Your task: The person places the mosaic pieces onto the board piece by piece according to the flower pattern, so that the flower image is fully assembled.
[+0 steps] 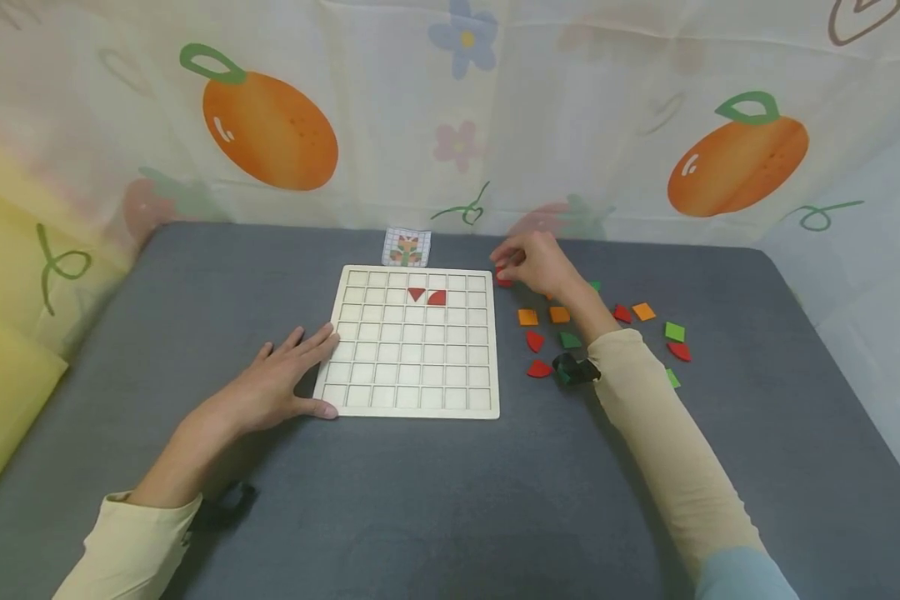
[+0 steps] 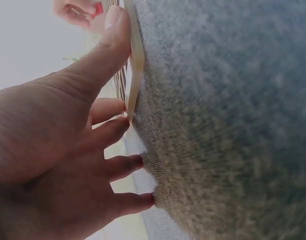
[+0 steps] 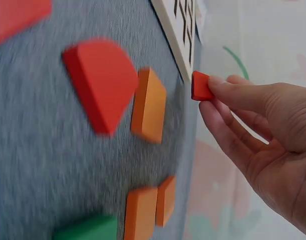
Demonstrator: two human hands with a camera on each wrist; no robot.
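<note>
The left hand (image 1: pixel 273 385) lay flat on the grey table (image 1: pixel 195 317), fingers straight and spread, thumb and fingertips touching the left edge of the grid board (image 1: pixel 412 342) near its lower corner. The left forearm ran back toward the body in a cream sleeve.

The right arm stretched forward past the board's right side. The right hand (image 1: pixel 536 262) hovered just beyond the board's upper right corner, its fingers curled, pinching a small red piece (image 3: pixel 201 86) between thumb and fingertips; the wrist view showed the piece lifted off the table.

Two red pieces (image 1: pixel 427 295) sat side by side in the board's second row. Loose orange, red and green pieces (image 1: pixel 570 333) lay scattered right of the board. A small pattern card (image 1: pixel 407 247) lay just behind the board; it showed a gridded picture, and no writing could be read.
</note>
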